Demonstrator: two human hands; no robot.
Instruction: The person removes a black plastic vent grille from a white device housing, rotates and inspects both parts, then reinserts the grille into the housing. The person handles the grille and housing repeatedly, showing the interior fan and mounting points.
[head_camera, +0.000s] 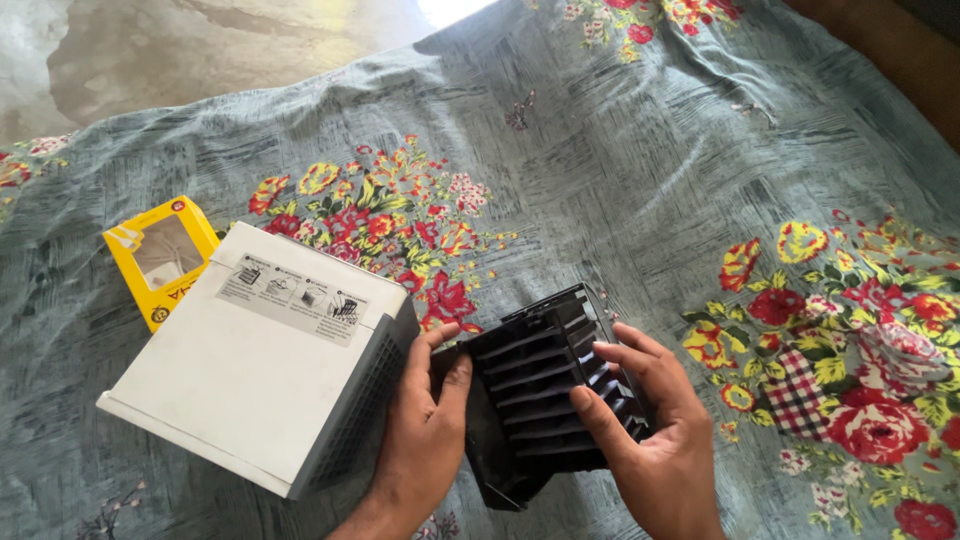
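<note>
I log open bedsheet (640, 170) ahead and right of my hands, while the white unit (255, 355) and yellow box (160, 257) block the left side.

1. The left hand (425, 435) covers the near left edge of the black slatted grille (545, 385).
2. Both wrists run off the bottom edge.
3. The white box (250, 350) hides one corner of the yellow carton (160, 255).
4. The label pictures on the white box are too small to make out.
</note>
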